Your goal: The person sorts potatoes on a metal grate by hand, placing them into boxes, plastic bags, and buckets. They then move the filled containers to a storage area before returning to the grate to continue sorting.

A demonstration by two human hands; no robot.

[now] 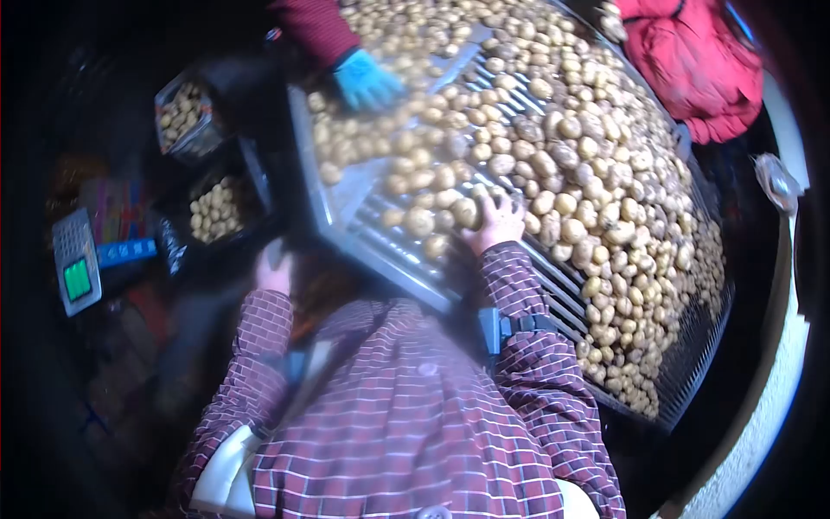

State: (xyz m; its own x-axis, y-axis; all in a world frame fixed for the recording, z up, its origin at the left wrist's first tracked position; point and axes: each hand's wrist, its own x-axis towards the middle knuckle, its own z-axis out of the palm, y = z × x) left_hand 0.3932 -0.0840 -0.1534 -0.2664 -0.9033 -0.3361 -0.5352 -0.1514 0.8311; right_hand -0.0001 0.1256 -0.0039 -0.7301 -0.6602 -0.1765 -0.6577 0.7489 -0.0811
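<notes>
My right hand [500,221] lies on the sorting table among the potatoes [571,156], its fingers spread and touching them. One pale potato [464,212] sits beside its thumb. Off the table's near left corner, my left hand [275,270] hangs low with its fingers curled around a small greyish thing, too blurred to name. Just beyond it stands a dark-lined crate [252,164] with potatoes in the bottom. Metal bars [380,221] show through at the table's near edge, where several potatoes are smeared by motion.
Across the table, another person's teal-gloved hand [367,82] reaches over the potatoes. A person in a red jacket [687,65] is at the far right. At left are a bag of potatoes [183,117] and a scale with a green display [78,268].
</notes>
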